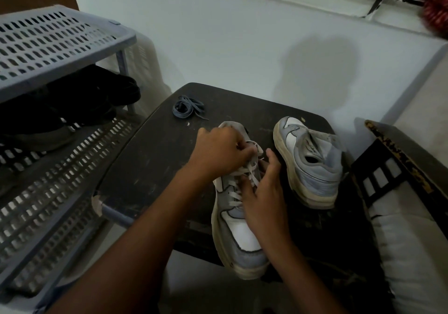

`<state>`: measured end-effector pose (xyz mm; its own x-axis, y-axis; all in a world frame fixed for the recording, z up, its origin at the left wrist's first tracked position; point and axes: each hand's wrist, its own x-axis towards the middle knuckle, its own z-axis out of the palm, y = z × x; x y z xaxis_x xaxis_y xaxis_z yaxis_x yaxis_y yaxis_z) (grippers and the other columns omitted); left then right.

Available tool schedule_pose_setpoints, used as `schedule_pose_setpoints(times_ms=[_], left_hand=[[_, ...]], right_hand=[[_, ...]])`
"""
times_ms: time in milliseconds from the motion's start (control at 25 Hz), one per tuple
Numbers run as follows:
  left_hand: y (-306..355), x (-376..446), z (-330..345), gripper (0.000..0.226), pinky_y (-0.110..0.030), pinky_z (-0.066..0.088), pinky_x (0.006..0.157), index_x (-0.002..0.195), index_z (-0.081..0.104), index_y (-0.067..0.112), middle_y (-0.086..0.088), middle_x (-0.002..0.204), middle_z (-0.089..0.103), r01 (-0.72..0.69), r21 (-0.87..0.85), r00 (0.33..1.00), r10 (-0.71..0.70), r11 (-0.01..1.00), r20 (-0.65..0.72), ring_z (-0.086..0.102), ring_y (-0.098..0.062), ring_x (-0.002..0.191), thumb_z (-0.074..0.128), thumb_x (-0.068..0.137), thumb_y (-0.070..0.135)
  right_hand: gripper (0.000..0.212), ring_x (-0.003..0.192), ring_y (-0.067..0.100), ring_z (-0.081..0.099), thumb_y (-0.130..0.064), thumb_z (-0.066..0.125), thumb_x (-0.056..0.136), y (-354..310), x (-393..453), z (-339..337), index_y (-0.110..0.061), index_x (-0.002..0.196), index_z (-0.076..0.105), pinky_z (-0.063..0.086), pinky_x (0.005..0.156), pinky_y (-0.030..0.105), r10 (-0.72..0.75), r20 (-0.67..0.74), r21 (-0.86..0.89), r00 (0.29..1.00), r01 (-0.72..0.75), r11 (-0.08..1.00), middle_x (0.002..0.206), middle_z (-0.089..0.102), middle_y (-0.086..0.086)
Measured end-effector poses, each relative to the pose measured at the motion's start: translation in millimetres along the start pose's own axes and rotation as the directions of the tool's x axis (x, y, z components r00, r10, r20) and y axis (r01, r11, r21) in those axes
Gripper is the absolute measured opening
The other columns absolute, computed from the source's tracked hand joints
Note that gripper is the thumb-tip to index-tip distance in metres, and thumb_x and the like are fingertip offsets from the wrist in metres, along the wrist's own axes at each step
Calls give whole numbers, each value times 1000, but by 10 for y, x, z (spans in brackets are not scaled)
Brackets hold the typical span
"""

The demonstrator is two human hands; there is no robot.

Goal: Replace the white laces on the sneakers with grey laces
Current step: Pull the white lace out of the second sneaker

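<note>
Head view: task was early. Near sneaker (pixel 238 231) sat on the dark worktop (pixel 150 158), toe toward the person, white lace (pixel 244 170) threaded through the lower eyelets, loose at the top. Left hand (pixel 218 152) had a closed grip pinching the white lace by the tongue. Right hand (pixel 264 192) lay over the lacing, fingers bent; grip on lace or not, cannot tell. Far sneaker (pixel 312 161) stood just beside, showing no lace. Grey laces (pixel 188 108) lay bundled at the worktop's far left, untouched. Left to do: finish unlacing, thread grey into both. Sneakers were grey-white, soles dirty.
</note>
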<state>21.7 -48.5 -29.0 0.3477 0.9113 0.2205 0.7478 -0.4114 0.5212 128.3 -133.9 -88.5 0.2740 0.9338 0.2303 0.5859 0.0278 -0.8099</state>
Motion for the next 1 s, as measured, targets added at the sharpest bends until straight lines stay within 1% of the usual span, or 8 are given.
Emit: schedule_pose_setpoints(times_ms=[200, 360, 400, 520, 600, 720, 840, 1000], left_hand=[[-93, -6, -54, 32, -41, 46, 87, 71, 63, 22, 0, 75, 64, 131, -516, 989, -77, 847, 124, 59, -16, 75, 52, 98, 34], [-212, -61, -273, 30, -33, 49, 81, 75, 52, 15, -4, 76, 56, 33, -909, 944, -286, -416, 166, 58, -19, 76, 43, 101, 28], [-225, -59, -300, 31, -32, 51, 78, 77, 50, 14, -4, 75, 58, 37, -944, 941, -305, -329, 143, 61, -20, 74, 40, 103, 29], [-208, -48, -197, 19, -29, 51, 73, 101, 54, 18, 5, 81, 61, 101, -620, 975, -201, 778, -93, 64, -15, 76, 49, 100, 37], [-196, -28, -86, 24, -36, 50, 81, 113, 58, 28, 9, 88, 58, 9, -132, 1000, -9, 991, -3, 62, -15, 88, 58, 93, 42], [-174, 0, 5, 16, -41, 37, 91, 89, 68, 34, 7, 92, 52, -78, 150, 996, 71, 986, 56, 54, -22, 103, 56, 92, 45], [-115, -38, -47, 23, -38, 41, 89, 73, 61, 29, 9, 89, 56, -37, -278, 999, 42, 960, 12, 55, -14, 98, 55, 96, 28], [-251, -57, -287, 24, -35, 41, 89, 78, 60, 17, 1, 85, 61, 10, -989, 962, -269, -144, 49, 54, -19, 95, 45, 98, 17]], right_hand=[[71, 134, 14, 40, -23, 56, 94, 14, -6, 21, -31, 150, 13, 40, 96, 24, -12, -17, -12, 1000, 12, 1000, 152, 34, -2], [70, 135, 13, 40, -22, 56, 94, 7, 0, 30, -29, 150, 15, 40, 101, 27, -10, -44, -8, 999, 9, 1000, 151, 36, -1], [70, 134, 14, 41, -21, 57, 93, 12, 13, 32, -28, 150, 17, 42, 102, 29, -8, -46, 0, 999, 8, 1000, 150, 38, -1], [69, 133, 14, 42, -21, 58, 93, 17, 24, 33, -27, 148, 18, 43, 104, 36, -5, -42, 13, 999, 6, 1000, 149, 38, 0], [70, 135, 15, 39, -20, 58, 93, 25, 18, 28, -26, 149, 17, 42, 106, 38, -7, -36, 14, 999, 8, 1000, 151, 36, 1], [70, 136, 16, 39, -18, 59, 93, 30, 23, 22, -25, 149, 18, 44, 105, 39, -3, -29, 20, 1000, 4, 1000, 151, 36, 2], [69, 135, 15, 40, -19, 59, 93, 16, 24, 31, -24, 149, 19, 42, 106, 36, 6, -52, 10, 999, -5, 1000, 150, 37, 1], [68, 135, 15, 40, -21, 58, 93, -18, 45, 40, -25, 149, 18, 40, 102, 27, 37, -46, 17, 998, -36, 999, 150, 36, 0]])
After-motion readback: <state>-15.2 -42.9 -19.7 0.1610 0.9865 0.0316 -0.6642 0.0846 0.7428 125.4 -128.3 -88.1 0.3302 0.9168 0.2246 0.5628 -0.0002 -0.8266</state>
